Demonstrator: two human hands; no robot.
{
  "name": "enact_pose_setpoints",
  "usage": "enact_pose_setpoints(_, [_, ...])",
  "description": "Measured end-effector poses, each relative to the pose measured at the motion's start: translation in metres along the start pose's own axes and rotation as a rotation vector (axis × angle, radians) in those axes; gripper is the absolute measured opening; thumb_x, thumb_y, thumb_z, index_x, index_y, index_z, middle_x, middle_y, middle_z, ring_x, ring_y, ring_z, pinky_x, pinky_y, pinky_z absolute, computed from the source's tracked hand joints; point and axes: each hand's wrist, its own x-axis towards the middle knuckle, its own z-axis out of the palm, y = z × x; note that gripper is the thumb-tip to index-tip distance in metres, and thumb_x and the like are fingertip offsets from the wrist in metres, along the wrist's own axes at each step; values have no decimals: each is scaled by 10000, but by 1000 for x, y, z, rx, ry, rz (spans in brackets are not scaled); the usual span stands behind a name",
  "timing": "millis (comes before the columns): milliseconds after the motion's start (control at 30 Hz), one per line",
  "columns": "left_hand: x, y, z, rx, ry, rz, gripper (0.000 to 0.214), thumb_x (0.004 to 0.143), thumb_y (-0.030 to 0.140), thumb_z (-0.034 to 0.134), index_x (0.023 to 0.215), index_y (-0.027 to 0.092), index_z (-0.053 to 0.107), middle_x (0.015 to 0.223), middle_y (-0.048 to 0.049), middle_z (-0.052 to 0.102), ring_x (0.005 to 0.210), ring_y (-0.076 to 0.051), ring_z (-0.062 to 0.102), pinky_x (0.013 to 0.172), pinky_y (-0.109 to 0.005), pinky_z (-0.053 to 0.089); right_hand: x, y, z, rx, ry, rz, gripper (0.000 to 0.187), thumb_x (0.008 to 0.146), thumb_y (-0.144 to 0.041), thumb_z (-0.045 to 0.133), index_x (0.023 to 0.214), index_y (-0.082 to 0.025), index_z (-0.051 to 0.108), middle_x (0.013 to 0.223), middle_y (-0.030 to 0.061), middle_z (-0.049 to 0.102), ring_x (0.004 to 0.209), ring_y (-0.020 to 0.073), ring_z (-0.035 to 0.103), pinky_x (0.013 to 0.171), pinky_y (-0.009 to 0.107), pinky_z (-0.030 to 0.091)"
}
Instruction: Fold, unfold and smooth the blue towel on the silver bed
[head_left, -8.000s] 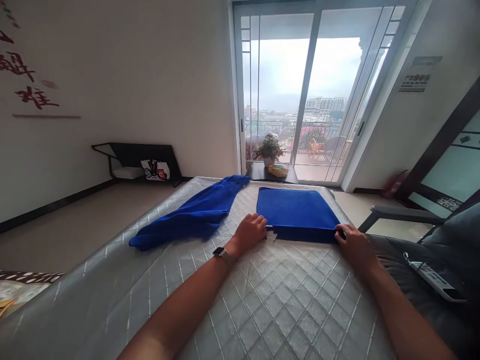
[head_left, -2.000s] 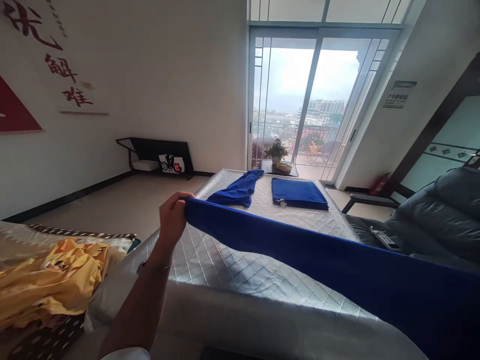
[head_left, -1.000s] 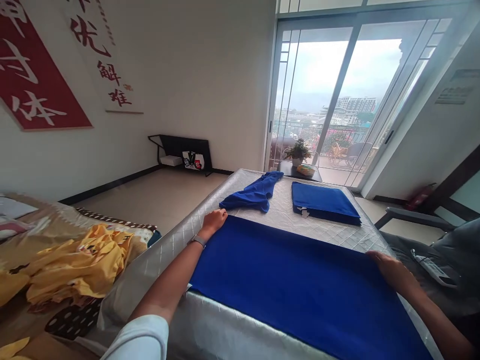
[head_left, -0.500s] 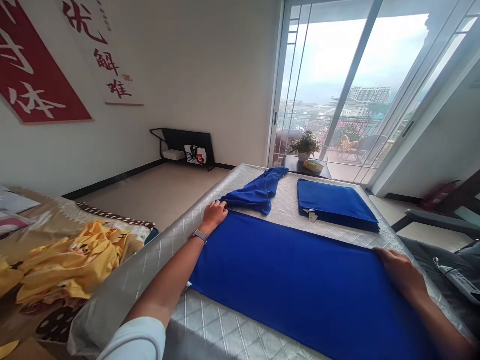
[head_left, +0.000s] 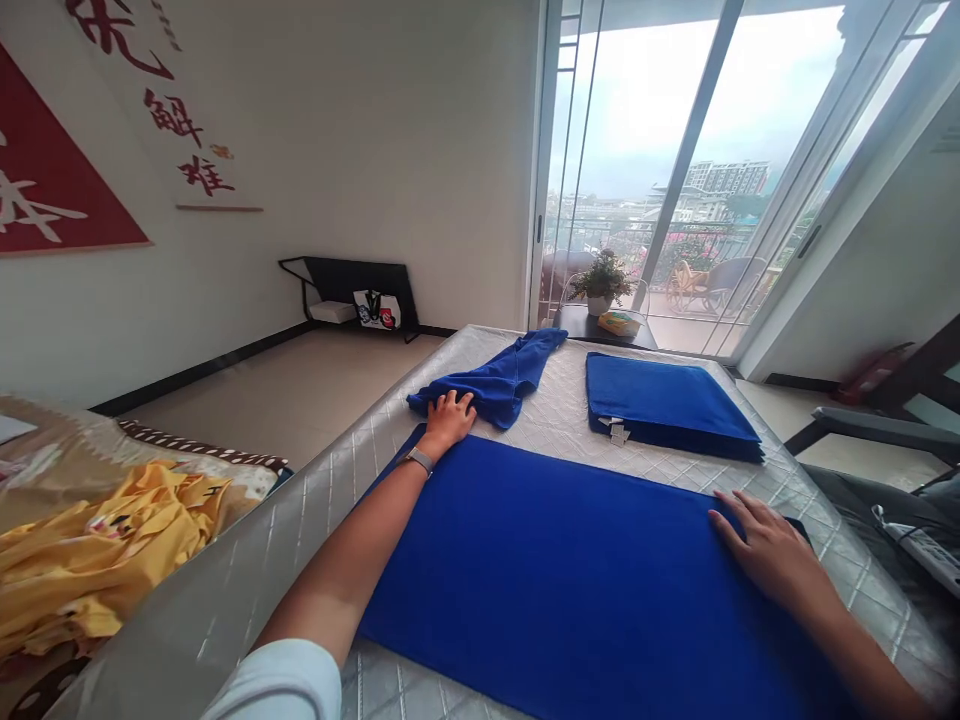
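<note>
A large blue cloth point(head_left: 570, 570) lies spread flat in front of me, running out of the bottom of the view. My left hand point(head_left: 448, 420) rests at its far left edge with the fingers apart, the fingertips reaching a crumpled blue cloth point(head_left: 495, 385) just beyond. On the cloth's right part lies my right hand point(head_left: 772, 545), flat with fingers spread near the far edge. Farther back is a neat stack of folded blue cloth point(head_left: 667, 400), with white tags point(head_left: 615, 430) showing at its near left corner.
All the blue cloths lie on a silver quilted mattress point(head_left: 315, 540). To the left, yellow clothing point(head_left: 135, 540) is heaped on another bed. A dark armchair point(head_left: 885, 430) with a white power strip point(head_left: 915, 545) stands at right. Behind the mattress, a small table holds a potted plant point(head_left: 600, 285).
The large cloth's far edge now lies flat under both hands, and my fingers have loosened and spread. My right hand has shifted left onto the cloth. The view has turned slightly right.
</note>
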Motion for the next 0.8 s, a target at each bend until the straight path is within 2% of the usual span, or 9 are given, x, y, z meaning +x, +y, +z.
enact_pose_setpoints(100, [16,-15,9,-19,7,-1,502,1030,399,362,1486,230,485,1530,-172,451,1382,-346,437,1160,-550,292,-2,4,19,32,-46,50,663,986,-538,215,1560,-265,404,1627,72,381,1522,309,273,1212,550,272])
enact_pose_setpoints(233, [20,-23,12,-46,43,26,475,1023,373,372,1441,224,541,1456,-150,541,1368,-321,472,1184,-528,284,-5,7,23,48,-42,73,715,981,-600,137,1592,-287,336,1658,54,321,1538,294,229,1236,545,211])
enact_pose_setpoints(367, [1,-21,2,-88,308,46,403,988,274,417,1324,201,628,1401,-130,579,1310,-297,519,1159,-461,350,-5,5,20,27,-51,69,716,986,-594,123,1596,-282,332,1665,59,305,1539,299,224,1233,546,215])
enact_pose_setpoints(433, [-14,-20,-5,-121,367,74,361,974,254,433,1239,188,669,1322,-128,618,1241,-289,565,1102,-428,418,-4,4,20,14,-55,67,716,989,-583,125,1594,-268,342,1665,68,301,1538,307,226,1233,543,215])
enact_pose_setpoints(500, [-32,-22,-9,-142,305,136,342,984,277,429,1185,193,693,1265,-115,651,1195,-274,597,1077,-410,445,-3,4,21,10,-52,72,713,994,-569,128,1592,-251,352,1662,79,308,1532,315,239,1233,539,218])
enact_pose_setpoints(567, [-51,-27,-11,-129,178,197,384,1012,345,410,1260,210,669,1349,-103,631,1273,-268,562,1126,-416,405,-3,5,22,14,-42,85,709,999,-553,136,1595,-233,347,1659,84,314,1530,322,244,1233,541,220])
enact_pose_setpoints(700, [-81,-41,-9,-45,-103,168,573,1046,533,302,1550,279,408,1636,-58,365,1518,-299,283,1235,-502,211,0,16,21,44,-104,126,721,997,-569,174,1617,-221,289,1679,67,255,1535,345,215,1235,561,204])
enact_pose_setpoints(800, [-89,-45,-10,-17,-193,129,639,1041,602,225,1602,304,287,1685,-46,239,1552,-293,185,1248,-502,150,1,25,19,58,-168,145,726,1001,-572,184,1625,-210,260,1690,74,207,1540,346,194,1236,565,192])
